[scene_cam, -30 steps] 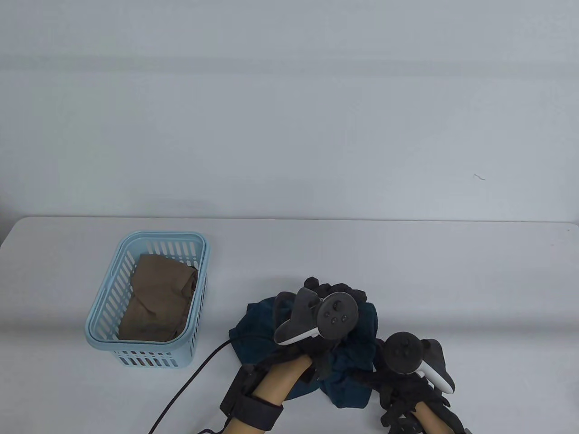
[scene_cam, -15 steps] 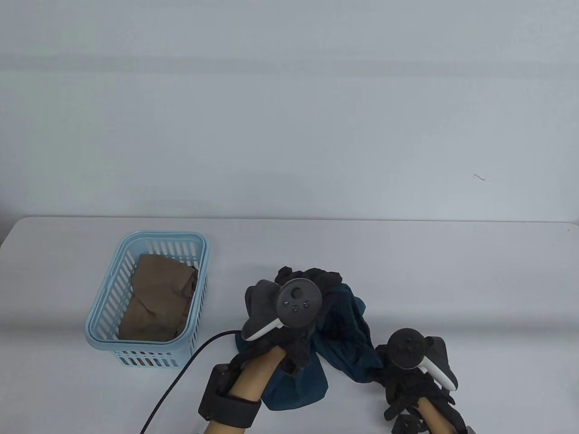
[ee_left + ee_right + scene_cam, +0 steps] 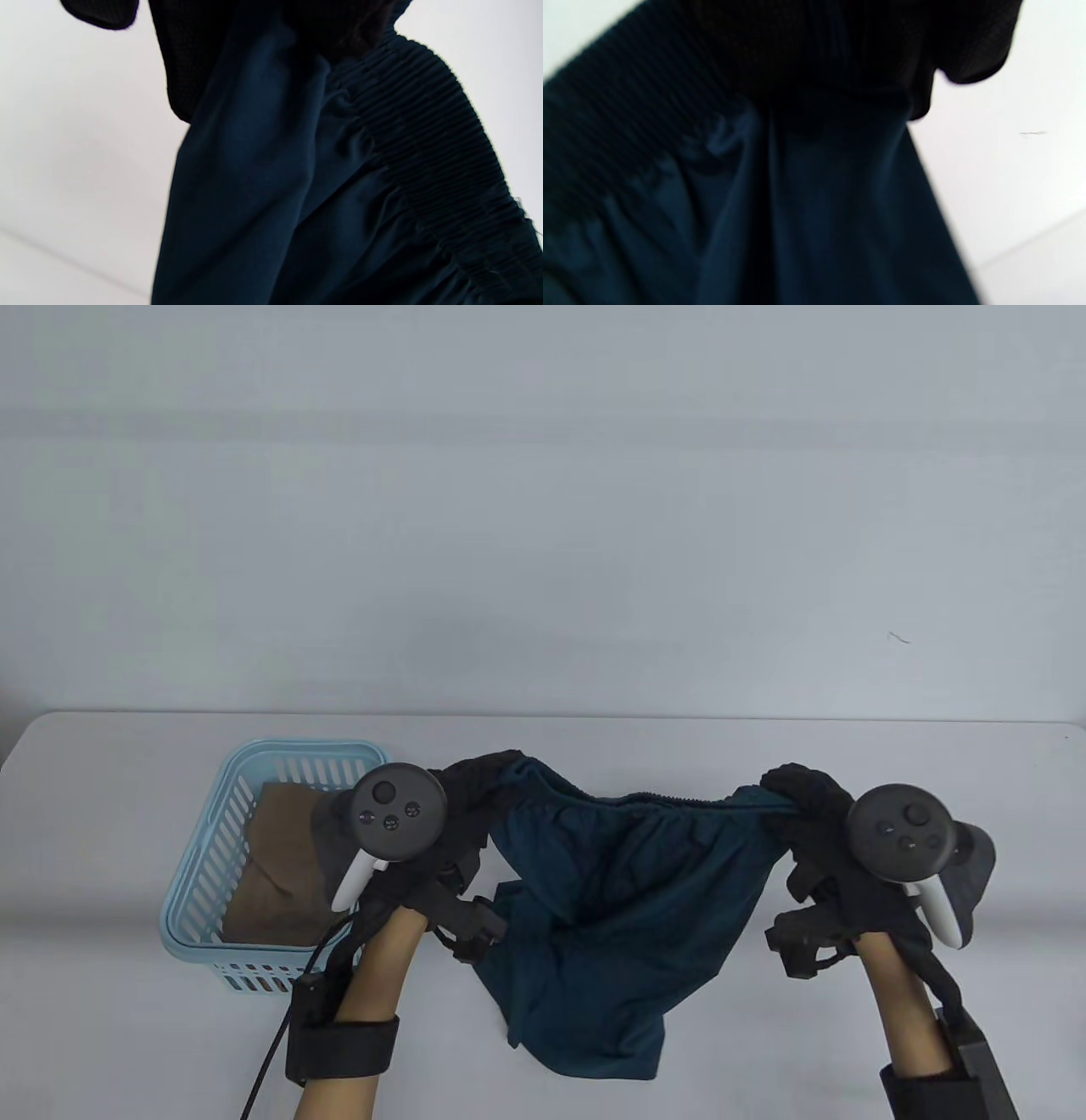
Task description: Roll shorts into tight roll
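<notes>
Stretched between the hands: dark teal fabric shorts [image 3: 619, 899], ribbed elastic waistband [image 3: 428, 140] running hand to hand. Left hand [image 3: 462, 814] and right hand [image 3: 806, 806] well apart, each gripping one waistband end. Legs hanging below, equally near both hands.

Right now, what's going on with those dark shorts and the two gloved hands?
A person is holding up a pair of dark teal shorts by the elastic waistband, the left hand gripping one end and the right hand the other. The waistband is stretched between them and the legs hang down towards the table. No rolling has begun; this looks like spreading the shorts out first. A light blue basket with a brown garment inside sits to the left.
</notes>
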